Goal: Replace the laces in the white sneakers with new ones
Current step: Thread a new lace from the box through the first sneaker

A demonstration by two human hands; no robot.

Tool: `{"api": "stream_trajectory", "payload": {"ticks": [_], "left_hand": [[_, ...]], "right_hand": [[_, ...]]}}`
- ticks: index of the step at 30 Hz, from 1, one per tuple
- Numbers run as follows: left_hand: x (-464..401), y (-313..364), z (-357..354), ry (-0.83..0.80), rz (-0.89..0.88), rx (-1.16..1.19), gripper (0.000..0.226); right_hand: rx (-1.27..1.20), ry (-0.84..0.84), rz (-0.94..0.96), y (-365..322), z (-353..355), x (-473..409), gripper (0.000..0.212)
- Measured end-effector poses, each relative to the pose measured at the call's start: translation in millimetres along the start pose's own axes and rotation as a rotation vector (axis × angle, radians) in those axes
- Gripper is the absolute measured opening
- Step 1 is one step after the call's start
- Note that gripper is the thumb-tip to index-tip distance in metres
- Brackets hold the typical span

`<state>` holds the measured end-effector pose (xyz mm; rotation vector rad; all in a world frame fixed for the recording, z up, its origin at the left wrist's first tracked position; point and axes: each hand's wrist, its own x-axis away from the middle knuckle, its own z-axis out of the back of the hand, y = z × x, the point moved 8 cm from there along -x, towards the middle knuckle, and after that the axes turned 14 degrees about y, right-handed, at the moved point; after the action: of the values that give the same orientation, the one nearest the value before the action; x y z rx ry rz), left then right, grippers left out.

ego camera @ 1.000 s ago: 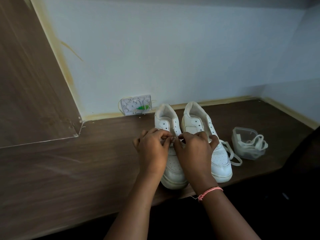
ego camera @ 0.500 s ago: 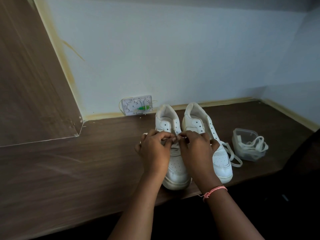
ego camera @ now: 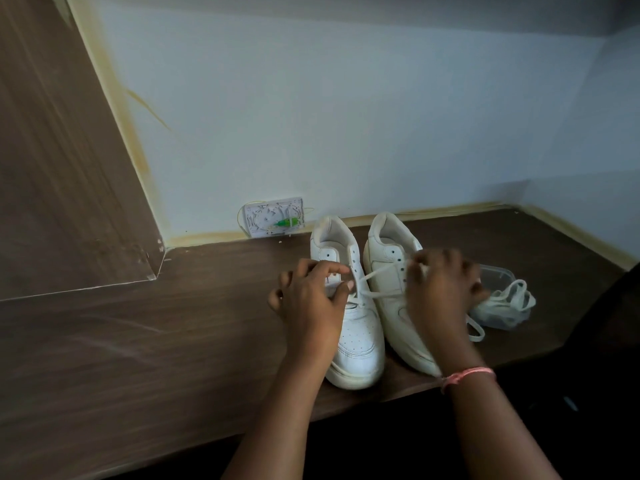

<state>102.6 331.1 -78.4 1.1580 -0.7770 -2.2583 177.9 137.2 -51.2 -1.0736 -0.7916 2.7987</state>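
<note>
The wooden bench (ego camera: 138, 341) runs along a pale wall, with two white sneakers (ego camera: 360, 327) at its front edge. Just right of them, a clear tub (ego camera: 498, 275) holds laces. The left hand (ego camera: 311, 303) pinches by the eyelets; the right hand (ego camera: 440, 289) grips the lace (ego camera: 377, 273), drawing it out. An even pull seems best.

Two sneakers stand side by side on the surface (ego camera: 173, 341), heels toward the wall (ego camera: 346, 116): left sneaker (ego camera: 356, 344), right sneaker (ego camera: 388, 271). A lace (ego camera: 379, 276) runs from the left sneaker across to the right. Right of the pair sits a plastic container (ego camera: 498, 275) holding a bundle of laces (ego camera: 509, 299). Behind the left sneaker, a wall box (ego camera: 273, 218) sits against the wall.
</note>
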Motion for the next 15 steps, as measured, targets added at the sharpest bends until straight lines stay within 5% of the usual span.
{"api": "stream_trajectory", "payload": {"ticks": [6, 12, 15], "left_hand": [[-11.8, -7.8, 7.6, 0.044, 0.022, 0.034, 0.018], [-20.2, -5.7, 2.3, -0.142, -0.093, -0.055, 0.05], [-18.7, -6.2, -0.8, -0.197, -0.111, -0.083, 0.053]], "right_hand": [[0.155, 0.127, -0.276, 75.4, 36.4, -28.1, 0.021], [-0.063, 0.038, 0.264, -15.0, 8.1, 6.2, 0.016], [-0.074, -0.079, 0.369, -39.7, -15.7, 32.5, 0.008]]}}
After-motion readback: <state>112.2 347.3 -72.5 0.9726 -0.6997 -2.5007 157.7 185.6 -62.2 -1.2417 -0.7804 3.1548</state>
